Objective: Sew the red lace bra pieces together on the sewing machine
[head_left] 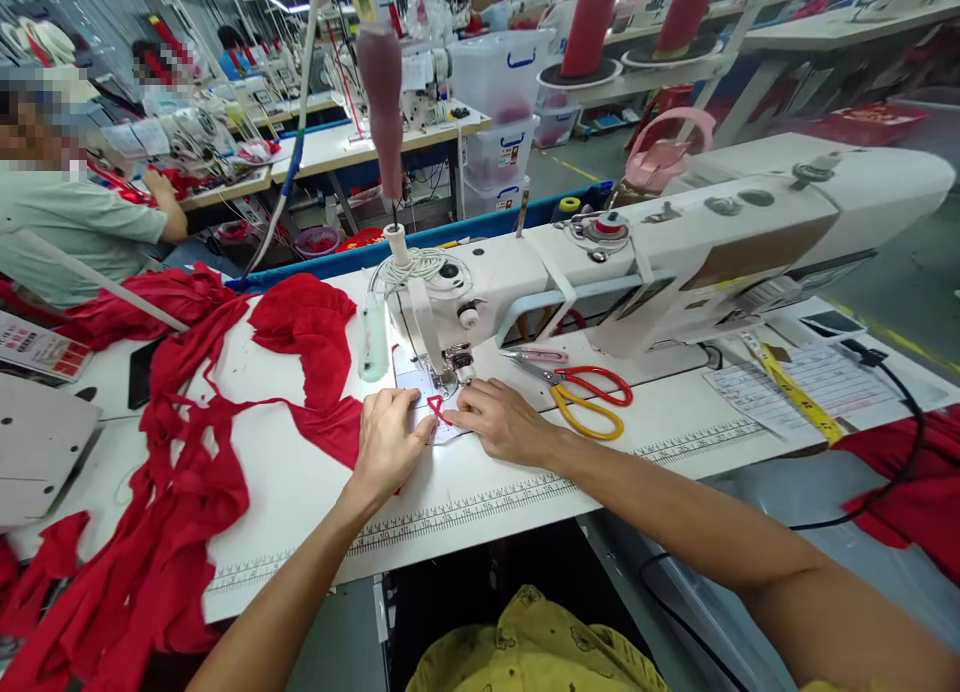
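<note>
Workshop floor behind, crossed red strip between two hands

Rows of sewing stations fill the background, with stacked clear boxes [495,72] beyond the hands and a co-worker in pale green [82,212] off to their left. Nearer, a white worktop [285,482] carries a sewing machine [720,202], its presser foot [444,377] just ahead of the fingertips.

Between the hands, the narrow red strip [439,412] forms a small crossed loop over a pale piece [409,380] in front of the foot. The left hand [390,432] is palm down, fingers bent, thumb close to the strip; whether it pinches anything, I cannot tell. The right hand [499,422] curls inward, a fingertip at the strip's lower end; its grip is unclear too.

As for progress, the strip has its crossed shape and sits close to the foot. Any stitching across it is too small to make out, so I would call the loop shaped, with its fastening unconfirmed. Left of the hands, red fabric [180,452] lies in loose, tangled lengths, none of it neatly folded or stacked. Right of them, scissors [553,377] rest beside the machine, and farther right a yellow tape measure [795,397] crosses printed sheets [862,377]
</note>
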{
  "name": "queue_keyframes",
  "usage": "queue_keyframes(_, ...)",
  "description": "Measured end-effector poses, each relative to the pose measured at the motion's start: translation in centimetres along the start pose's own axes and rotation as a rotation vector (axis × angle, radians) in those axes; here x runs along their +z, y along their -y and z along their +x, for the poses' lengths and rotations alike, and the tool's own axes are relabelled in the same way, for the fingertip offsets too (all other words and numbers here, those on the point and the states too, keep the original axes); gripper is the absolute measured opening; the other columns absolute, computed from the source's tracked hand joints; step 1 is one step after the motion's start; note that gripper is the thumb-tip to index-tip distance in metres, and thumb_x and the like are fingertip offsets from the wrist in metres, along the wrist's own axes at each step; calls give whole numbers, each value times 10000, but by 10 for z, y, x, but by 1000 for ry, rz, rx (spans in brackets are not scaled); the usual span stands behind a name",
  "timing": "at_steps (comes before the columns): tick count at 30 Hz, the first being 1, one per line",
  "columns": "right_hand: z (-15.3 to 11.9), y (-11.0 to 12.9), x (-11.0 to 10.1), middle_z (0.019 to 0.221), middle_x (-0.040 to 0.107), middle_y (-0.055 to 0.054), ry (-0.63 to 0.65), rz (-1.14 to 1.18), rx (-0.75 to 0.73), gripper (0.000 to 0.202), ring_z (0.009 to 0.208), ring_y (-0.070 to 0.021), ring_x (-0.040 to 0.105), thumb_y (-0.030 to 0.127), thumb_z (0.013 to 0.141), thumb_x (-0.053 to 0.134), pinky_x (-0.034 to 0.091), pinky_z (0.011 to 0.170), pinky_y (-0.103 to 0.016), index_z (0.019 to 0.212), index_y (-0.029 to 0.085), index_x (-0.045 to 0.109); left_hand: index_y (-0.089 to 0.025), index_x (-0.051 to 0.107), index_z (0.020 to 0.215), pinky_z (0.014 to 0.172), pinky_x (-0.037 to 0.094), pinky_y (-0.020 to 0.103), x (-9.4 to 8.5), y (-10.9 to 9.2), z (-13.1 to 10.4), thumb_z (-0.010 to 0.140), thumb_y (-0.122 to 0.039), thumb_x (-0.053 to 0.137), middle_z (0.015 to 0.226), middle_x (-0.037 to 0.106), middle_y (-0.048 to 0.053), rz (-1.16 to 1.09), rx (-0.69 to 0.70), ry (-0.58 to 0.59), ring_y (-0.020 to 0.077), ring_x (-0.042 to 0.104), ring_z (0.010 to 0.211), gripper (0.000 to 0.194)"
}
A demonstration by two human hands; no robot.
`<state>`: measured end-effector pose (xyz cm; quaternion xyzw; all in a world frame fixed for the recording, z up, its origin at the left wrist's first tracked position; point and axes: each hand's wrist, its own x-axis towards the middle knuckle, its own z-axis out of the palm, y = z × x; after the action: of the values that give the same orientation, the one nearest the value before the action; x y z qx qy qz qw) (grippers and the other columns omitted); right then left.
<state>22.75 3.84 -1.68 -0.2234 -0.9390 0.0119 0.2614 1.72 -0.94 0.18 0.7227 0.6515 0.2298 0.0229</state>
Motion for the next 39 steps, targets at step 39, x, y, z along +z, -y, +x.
queue_keyframes(39, 4, 4, 1, 962, 579, -74, 57, -14, 170, 551, 869, -217, 424, -39, 816, 466, 306, 737, -346, 1278, 207, 636, -223, 669, 1169, 1117, 203, 761, -3, -7, -23, 954, -152, 528, 1113, 742, 87, 196, 393, -48, 270, 651, 1065, 267)
